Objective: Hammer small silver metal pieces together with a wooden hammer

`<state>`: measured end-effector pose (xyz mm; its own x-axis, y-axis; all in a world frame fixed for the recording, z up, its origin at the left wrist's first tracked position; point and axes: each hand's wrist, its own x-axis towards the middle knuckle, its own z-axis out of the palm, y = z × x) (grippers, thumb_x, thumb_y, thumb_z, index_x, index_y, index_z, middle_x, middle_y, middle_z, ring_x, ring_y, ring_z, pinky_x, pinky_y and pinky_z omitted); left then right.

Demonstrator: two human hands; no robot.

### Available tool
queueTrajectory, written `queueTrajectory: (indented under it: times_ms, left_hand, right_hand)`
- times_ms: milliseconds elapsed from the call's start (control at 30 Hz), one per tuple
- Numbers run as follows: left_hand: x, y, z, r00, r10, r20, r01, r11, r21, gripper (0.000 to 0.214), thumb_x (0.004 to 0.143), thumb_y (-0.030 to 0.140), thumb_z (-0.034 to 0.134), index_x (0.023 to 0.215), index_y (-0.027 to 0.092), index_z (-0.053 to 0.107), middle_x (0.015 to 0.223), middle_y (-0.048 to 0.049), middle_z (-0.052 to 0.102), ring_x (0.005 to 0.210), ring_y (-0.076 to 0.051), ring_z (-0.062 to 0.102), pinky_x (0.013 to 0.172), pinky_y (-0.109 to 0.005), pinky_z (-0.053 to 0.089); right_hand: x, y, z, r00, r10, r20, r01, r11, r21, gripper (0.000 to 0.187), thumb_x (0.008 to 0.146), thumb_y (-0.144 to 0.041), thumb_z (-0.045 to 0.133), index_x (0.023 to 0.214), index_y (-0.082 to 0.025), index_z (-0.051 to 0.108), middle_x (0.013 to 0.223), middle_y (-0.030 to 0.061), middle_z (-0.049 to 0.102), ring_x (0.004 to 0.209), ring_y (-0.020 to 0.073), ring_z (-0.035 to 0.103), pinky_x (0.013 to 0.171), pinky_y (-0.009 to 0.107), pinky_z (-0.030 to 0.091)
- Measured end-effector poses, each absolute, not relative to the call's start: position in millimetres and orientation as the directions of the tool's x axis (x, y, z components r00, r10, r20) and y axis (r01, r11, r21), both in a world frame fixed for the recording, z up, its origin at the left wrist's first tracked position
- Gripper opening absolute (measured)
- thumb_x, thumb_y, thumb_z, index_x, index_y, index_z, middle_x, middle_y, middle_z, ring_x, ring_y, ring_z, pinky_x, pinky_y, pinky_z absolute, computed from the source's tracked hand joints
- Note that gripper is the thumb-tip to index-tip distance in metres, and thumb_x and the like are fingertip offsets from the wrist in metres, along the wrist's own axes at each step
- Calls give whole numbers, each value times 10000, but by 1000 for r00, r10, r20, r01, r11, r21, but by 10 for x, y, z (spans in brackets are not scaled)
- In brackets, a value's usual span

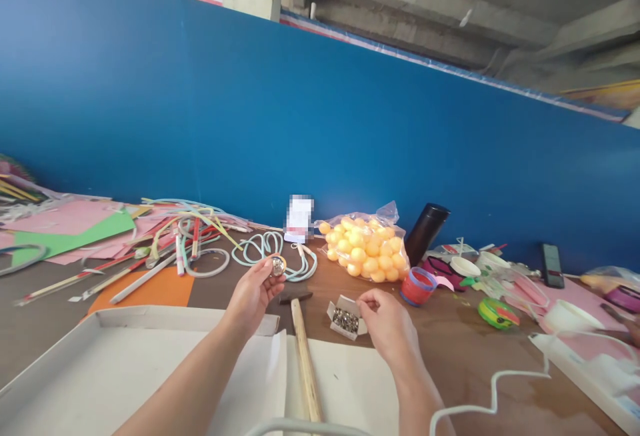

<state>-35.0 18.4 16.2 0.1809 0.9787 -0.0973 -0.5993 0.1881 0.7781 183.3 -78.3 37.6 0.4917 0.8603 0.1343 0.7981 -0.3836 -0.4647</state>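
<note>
Head view, looking down on a brown worktop (pixel 450 349) set against a blue wall panel (pixel 320 109). The left hand (pixel 253 296), left of centre, is raised a little above the worktop with thumb and fingertips clamped on a small round silver-and-orange piece (pixel 278 265), held at the level of the hammer head. The right hand (pixel 387 323), right of centre, rests low, its thumb and forefinger drawn together at the right flap of a small open cardboard box of shiny metal pieces (pixel 345 319); whether they pinch a piece out of the box cannot be told. The box lies between the two hands, touching or just beside the right one and apart from the left. A wooden-handled hammer (pixel 306 363) lies between the forearms, long axis running from the lower centre of the frame upward, its dark head toward the wall and just beside the box; the handle crosses the gap beside a shallow white cardboard tray (pixel 125 363) at lower left. Behind the hands, from left to right: a coiled pale blue cord (pixel 265 248), a clear plastic bag of orange balls (pixel 365 249), a black cylindrical flask (pixel 426 231) and a small red ring-shaped roll (pixel 419 287). Coloured paper sheets and strips (pixel 100 236) cover the worktop at the left of the frame.
</note>
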Motion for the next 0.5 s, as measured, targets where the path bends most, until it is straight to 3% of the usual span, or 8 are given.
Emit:
queueTrajectory:
  times_ms: [267, 500]
  left_hand:
    - [-348, 182, 149, 205, 975, -86, -590, 193, 784, 256, 789, 259, 583, 1022, 157, 615, 812, -52, 638, 669, -110, 613, 569, -200, 504]
    - [-349, 169, 146, 221, 971, -86, -588, 203, 783, 261, 789, 262, 583, 1026, 158, 615, 821, -53, 637, 671, -112, 614, 564, -199, 501]
  right_hand:
    - [1759, -801, 322, 370, 927, 61, 847, -310, -432, 179, 767, -303, 541, 807, -331, 712, 861, -21, 715, 812, 192, 635, 581, 250, 339]
    - [1719, -761, 225, 379, 924, 57, 854, -326, -407, 157, 756, -273, 554, 808, -319, 695, 867, -14, 715, 815, 192, 641, 578, 247, 329]
